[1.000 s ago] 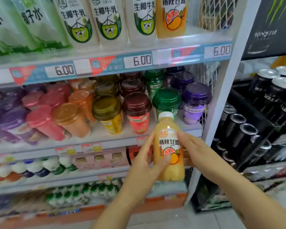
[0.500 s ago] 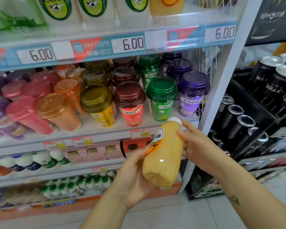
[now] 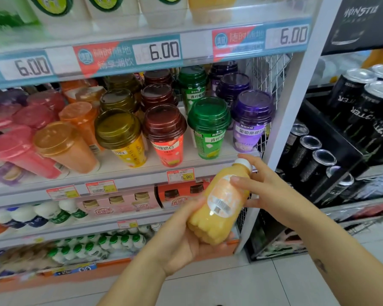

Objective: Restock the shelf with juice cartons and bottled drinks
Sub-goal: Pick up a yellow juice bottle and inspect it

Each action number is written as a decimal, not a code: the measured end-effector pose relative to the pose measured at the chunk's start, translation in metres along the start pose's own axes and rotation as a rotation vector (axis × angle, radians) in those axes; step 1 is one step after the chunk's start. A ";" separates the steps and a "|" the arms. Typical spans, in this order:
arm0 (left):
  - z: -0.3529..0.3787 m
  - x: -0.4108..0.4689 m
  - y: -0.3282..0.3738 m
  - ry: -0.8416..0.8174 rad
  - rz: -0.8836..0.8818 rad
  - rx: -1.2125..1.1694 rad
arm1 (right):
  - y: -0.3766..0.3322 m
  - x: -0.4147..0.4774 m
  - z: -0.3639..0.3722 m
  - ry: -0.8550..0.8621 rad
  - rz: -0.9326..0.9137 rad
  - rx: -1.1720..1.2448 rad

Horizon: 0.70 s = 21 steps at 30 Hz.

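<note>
the left hand [image 3: 186, 246] cupped the base of the tilted bottle [image 3: 219, 206], fingers curled under it. the right hand [image 3: 268, 195] pinched its neck between thumb and fingers.

Bottle [image 3: 219, 206] before shelf [image 3: 124, 173]; cups [image 3: 164, 133] on shelf; cans [image 3: 349, 120] right.

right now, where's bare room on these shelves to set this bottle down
Top shelf: the patch between the orange bottle and the white post looks bare and may take the held bottle. Cup shelf: only a thin front strip before the yellow cup and red cup; behind, cups stand packed to the mesh.
</note>
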<state>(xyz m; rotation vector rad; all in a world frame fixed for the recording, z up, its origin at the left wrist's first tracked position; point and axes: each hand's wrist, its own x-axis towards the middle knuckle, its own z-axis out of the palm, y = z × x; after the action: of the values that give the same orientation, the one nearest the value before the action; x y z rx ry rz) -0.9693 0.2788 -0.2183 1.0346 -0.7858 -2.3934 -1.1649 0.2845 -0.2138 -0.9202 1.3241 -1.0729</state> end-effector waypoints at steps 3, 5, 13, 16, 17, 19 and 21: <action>0.000 0.001 -0.002 -0.043 -0.132 -0.169 | 0.005 0.000 -0.004 -0.018 0.038 0.126; -0.002 0.002 -0.003 -0.071 -0.162 -0.191 | 0.012 0.000 -0.004 -0.005 0.068 0.139; -0.007 0.002 -0.010 -0.031 -0.192 -0.181 | 0.022 -0.001 0.003 0.044 0.184 0.166; -0.003 0.003 -0.010 0.116 -0.003 -0.006 | 0.016 -0.005 0.005 0.052 0.188 0.114; -0.002 0.004 -0.010 0.186 0.100 0.155 | 0.014 -0.007 0.007 0.023 0.188 0.114; 0.001 0.002 -0.006 0.292 0.291 0.530 | 0.011 -0.012 0.014 -0.072 0.185 0.154; -0.001 0.000 -0.003 0.300 0.428 0.785 | 0.009 -0.016 0.023 -0.096 0.154 0.211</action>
<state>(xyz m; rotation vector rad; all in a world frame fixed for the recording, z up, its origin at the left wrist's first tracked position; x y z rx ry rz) -0.9691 0.2815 -0.2205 1.2867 -1.6852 -1.5224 -1.1406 0.3006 -0.2170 -0.6928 1.1586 -1.0149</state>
